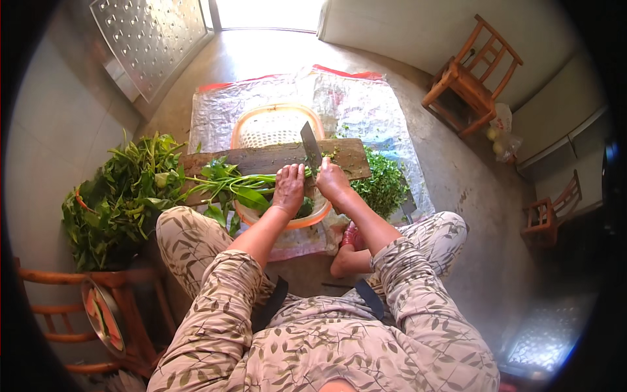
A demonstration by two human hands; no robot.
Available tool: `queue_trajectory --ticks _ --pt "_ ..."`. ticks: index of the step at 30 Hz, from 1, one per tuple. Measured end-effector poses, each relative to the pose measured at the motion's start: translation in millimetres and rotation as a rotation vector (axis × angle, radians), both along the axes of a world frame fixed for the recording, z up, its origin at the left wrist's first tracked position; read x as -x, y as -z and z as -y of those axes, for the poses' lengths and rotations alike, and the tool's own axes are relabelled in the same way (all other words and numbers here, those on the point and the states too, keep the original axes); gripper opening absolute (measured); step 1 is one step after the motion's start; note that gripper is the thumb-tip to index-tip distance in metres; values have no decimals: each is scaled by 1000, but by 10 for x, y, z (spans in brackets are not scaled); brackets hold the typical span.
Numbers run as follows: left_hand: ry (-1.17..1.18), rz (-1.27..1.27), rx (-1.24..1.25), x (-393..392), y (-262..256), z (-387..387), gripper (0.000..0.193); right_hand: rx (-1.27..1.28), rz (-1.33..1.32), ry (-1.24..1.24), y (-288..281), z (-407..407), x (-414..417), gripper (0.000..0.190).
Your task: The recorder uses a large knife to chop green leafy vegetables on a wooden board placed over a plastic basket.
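Note:
My left hand (289, 188) presses a bunch of leafy green stems (240, 183) down on a worn wooden board (254, 156), its leafy ends hanging to the left. Close beside it on the right, my right hand (333, 181) grips the handle of a kitchen cleaver (310, 144), whose blade stands at the cut end of the stems. Small green bits cling to the board and blade. Under the board lies an orange-rimmed plastic basket (280, 107) with perforated sides. Chopped greens (382, 183) are heaped at the board's right end. My right hand hides most of the handle.
A large pile of leafy greens (122, 196) stands at the left. A woven plastic sheet (215, 112) covers the floor under the basket. Lower left, a metal dish (104, 316) holds reddish pieces by a wooden chair (63, 308). Further wooden chairs (470, 78) stand at right.

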State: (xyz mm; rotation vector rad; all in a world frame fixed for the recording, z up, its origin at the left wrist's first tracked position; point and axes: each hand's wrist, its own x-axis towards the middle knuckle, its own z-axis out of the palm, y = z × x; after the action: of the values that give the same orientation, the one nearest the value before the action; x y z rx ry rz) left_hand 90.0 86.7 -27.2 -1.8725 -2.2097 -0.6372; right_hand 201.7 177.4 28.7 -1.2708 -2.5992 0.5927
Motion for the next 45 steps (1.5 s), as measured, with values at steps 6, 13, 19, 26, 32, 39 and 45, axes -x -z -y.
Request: queue_trajectory --ticks 6,13,19,26,32,39,45 --pt "-21 -18 12 24 0 -7 43 33 93 -108 -400 284 -191 22" --pt "-36 -54 32 2 15 -13 42 74 234 -97 -531 449 -243 22" --pt "-36 -36 22 -17 21 -14 43 29 267 -47 -253 382 146 25" --pt "4 132 -59 -18 -96 0 44 57 -1 20 11 -12 12 24" --pt "-15 242 -146 41 11 -31 34 -19 -22 -85 -277 251 -231 21" --pt "-14 205 -128 36 -9 -11 28 76 115 -96 -427 445 -293 21" --pt "2 147 -170 41 12 -4 32 80 96 -84 -268 345 -92 20"
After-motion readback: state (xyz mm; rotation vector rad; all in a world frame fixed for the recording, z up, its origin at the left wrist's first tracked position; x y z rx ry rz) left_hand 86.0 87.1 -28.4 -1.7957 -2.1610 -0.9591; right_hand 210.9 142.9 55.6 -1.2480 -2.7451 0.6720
